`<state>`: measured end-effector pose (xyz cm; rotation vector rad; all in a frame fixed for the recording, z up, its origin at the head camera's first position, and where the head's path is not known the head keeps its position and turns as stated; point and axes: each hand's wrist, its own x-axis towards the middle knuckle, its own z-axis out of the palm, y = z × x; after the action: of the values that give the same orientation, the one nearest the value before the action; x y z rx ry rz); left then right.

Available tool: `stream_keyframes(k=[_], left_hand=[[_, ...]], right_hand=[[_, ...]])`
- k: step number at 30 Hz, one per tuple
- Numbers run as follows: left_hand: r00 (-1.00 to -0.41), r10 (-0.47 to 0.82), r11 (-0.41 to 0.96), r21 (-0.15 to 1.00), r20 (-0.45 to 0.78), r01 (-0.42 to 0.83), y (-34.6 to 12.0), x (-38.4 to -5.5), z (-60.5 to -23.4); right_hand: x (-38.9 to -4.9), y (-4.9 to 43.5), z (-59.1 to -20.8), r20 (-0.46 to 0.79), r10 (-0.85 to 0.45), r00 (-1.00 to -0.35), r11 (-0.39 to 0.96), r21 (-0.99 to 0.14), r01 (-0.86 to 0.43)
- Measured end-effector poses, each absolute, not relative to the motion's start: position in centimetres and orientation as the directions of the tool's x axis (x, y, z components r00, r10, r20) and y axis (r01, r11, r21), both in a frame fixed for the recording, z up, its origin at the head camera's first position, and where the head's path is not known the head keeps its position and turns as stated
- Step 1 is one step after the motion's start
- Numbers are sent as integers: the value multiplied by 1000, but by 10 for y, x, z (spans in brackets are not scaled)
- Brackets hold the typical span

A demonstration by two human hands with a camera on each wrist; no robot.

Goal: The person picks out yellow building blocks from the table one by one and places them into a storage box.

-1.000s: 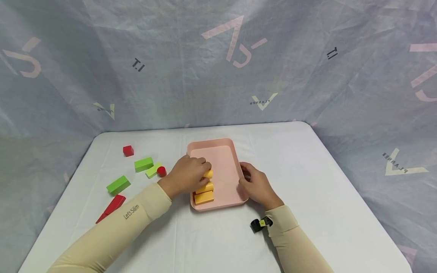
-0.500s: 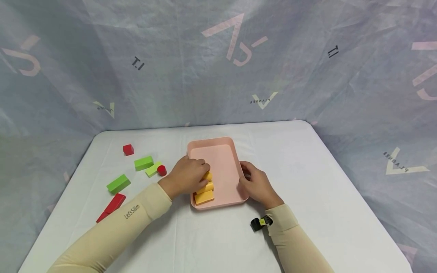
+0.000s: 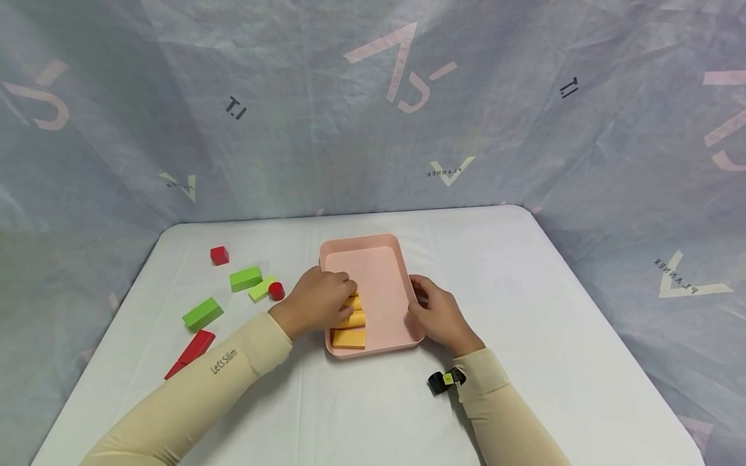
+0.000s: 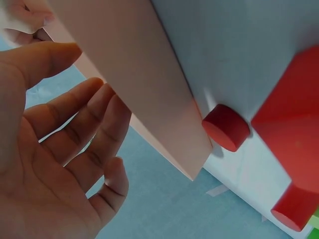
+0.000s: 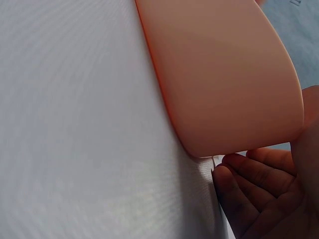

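A pink tray [image 3: 381,262] stands mid-table in the head view. My left hand [image 3: 319,299] reaches over its left side. Its thumb and fingers pinch a yellow block [image 3: 353,302], mostly hidden by the hand. Nearer to me in the tray lie a rounded yellow block [image 3: 352,318] and a flat yellow block [image 3: 350,338]. My right hand [image 3: 440,317] grips the tray's right rim. In the left wrist view, the tray wall [image 4: 134,74] hides the fingertips of the left hand [image 4: 65,139]. The right wrist view has the right hand [image 5: 264,194] against the tray's wall [image 5: 229,79].
Left of the tray lie a red cylinder [image 3: 276,291], a light green block [image 3: 262,289], green blocks [image 3: 246,279] and a red cube [image 3: 219,255]. Long red pieces [image 3: 195,347] lie by the left forearm. A black device [image 3: 445,380] sits at the right wrist.
The flat yellow block at the tray's near end has turned and lies straighter. The left fingers and the yellow block in them have shifted slightly. The right hand and tray stay put.
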<state>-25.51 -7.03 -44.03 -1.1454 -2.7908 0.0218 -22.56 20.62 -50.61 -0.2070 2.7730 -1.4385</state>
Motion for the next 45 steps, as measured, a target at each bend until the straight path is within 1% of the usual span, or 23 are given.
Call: stream_keyframes(k=[5, 10, 15, 20, 27, 39, 45], left_hand=[[-712, 696, 718, -50, 100, 694, -74, -255, -437], [-731, 678, 734, -29, 74, 678, -78, -255, -434], [-731, 679, 734, -26, 69, 679, -82, -255, -434], [-725, 683, 730, -41, 88, 682, -88, -253, -430], [-737, 664, 746, -37, 127, 665, -101, -251, -423], [-797, 593, 804, -30, 114, 594, -121, -250, -422], [-818, 566, 824, -24, 103, 567, -131, -248, -420]], right_hand=[[-226, 206, -506, 55, -123, -991, 577, -808, -116], [-225, 207, -505, 49, -119, -992, 584, -805, -110], [-224, 207, -506, 46, -119, -992, 574, -812, -107], [-224, 205, -508, 48, -121, -991, 572, -813, -109], [-225, 205, -506, 55, -132, -990, 570, -813, -121], [-225, 206, -505, 54, -138, -989, 566, -815, -124], [-226, 206, -505, 57, -136, -989, 571, -812, -125]])
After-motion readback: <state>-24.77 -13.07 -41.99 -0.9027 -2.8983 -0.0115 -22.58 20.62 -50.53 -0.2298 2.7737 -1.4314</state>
